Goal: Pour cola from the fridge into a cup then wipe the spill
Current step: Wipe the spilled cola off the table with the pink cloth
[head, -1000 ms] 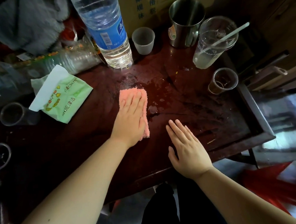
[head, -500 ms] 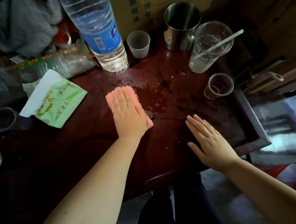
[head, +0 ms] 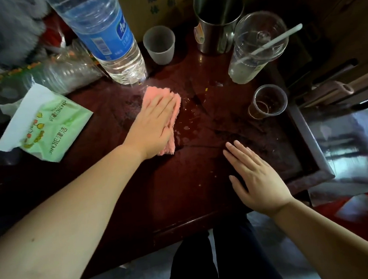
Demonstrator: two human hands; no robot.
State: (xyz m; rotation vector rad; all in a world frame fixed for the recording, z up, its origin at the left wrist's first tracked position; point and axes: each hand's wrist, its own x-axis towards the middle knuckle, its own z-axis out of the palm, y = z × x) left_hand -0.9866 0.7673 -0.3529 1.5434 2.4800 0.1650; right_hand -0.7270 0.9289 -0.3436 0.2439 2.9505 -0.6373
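Note:
My left hand (head: 153,126) presses flat on a pink cloth (head: 171,109) in the middle of the dark wooden table (head: 184,195). Wet drops of the spill (head: 190,125) glisten just right of the cloth. My right hand (head: 254,177) lies flat on the table near the front right, fingers apart, holding nothing. A small clear cup (head: 267,101) with a little dark cola in it stands to the right of the spill.
At the back stand a large water bottle (head: 103,34), a frosted small cup (head: 159,45), a steel mug (head: 218,16) and a clear lidded cup with a straw (head: 255,47). A green tissue pack (head: 47,127) lies left. The table's raised edge (head: 303,132) runs along the right.
My left hand has slid the pink cloth away from me and to the right across the wet patch. My right hand has shifted right along the table front.

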